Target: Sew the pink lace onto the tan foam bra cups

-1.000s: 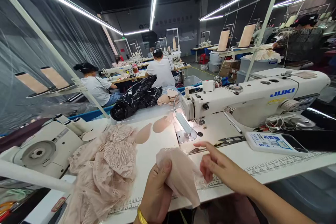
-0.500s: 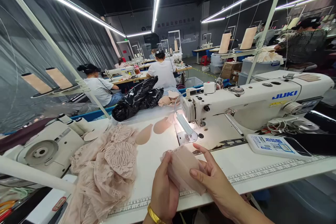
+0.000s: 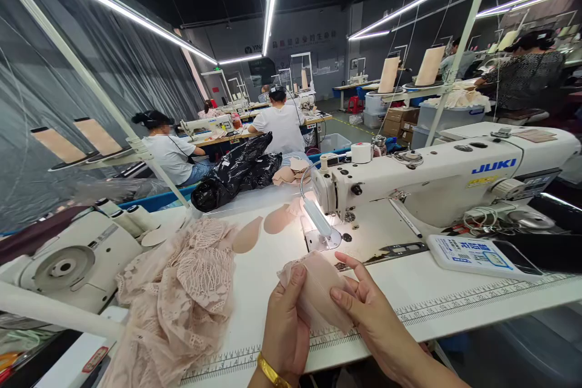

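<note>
Between both hands I hold a beige bra cup [image 3: 321,288] covered in thin sheer fabric, above the table's front edge. My left hand [image 3: 286,321] grips its left side, thumb pressed on the upper surface. On the right side, my right hand [image 3: 368,309] pinches the cup with the thumb on top, while its index finger stretches out. Just beyond the hands is the lit needle area of a white sewing machine [image 3: 436,176]. A heap of beige lace [image 3: 186,297] lies left of my hands. Two flat beige cup pieces [image 3: 248,235] rest on the table behind it.
A ruler tape [image 3: 436,306] runs along the front table edge. To the right lie a phone-like white case [image 3: 477,254] and a pen [image 3: 404,217]. Black plastic bags [image 3: 240,173] sit at the back. Another machine [image 3: 73,260] stands at left. Co-workers sit farther off.
My left thumb has shifted slightly to the right over the cup, whose fabric now lies a little differently. Both hands still hold it in nearly the same place. The view has tilted slightly.
</note>
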Tool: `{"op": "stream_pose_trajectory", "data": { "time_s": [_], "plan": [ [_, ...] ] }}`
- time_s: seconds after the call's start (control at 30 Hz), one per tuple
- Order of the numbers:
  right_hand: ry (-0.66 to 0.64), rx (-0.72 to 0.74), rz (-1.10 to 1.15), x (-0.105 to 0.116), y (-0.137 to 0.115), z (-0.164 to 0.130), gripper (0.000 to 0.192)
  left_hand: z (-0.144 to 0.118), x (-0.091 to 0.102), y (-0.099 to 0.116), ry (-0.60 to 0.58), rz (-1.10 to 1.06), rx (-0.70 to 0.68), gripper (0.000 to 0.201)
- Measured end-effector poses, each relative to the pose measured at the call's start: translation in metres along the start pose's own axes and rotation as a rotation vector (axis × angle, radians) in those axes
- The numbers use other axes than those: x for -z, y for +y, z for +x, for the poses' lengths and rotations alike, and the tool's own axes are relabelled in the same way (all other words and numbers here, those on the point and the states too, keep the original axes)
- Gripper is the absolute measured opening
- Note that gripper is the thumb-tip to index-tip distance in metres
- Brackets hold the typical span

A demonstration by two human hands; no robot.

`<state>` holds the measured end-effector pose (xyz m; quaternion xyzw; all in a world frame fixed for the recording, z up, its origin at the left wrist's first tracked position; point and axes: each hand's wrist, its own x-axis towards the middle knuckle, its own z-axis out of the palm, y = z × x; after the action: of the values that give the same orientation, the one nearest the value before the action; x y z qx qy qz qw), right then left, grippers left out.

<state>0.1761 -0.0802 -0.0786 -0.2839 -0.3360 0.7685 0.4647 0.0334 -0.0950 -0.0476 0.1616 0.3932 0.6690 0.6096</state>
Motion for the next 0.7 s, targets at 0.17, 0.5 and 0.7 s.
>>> {"op": "stream_pose_trajectory", "data": {
  "time_s": [0.17, 0.5, 0.7],
  "plan": [
    [0.018, -0.004, -0.023, 0.001, 0.001, 0.003, 0.087, 0.003, -0.003, -0.001, -0.009, 0.006, 0.013, 0.046],
    [-0.159, 0.008, -0.319, 0.016, -0.008, -0.003, 0.087, 0.012, -0.006, 0.012, 0.105, 0.032, 0.023, 0.033],
    [-0.368, 0.416, -0.908, 0.045, -0.041, 0.024, 0.07, 0.016, -0.002, 0.05, -0.604, 0.782, -0.109, 0.039]
  ]
}}
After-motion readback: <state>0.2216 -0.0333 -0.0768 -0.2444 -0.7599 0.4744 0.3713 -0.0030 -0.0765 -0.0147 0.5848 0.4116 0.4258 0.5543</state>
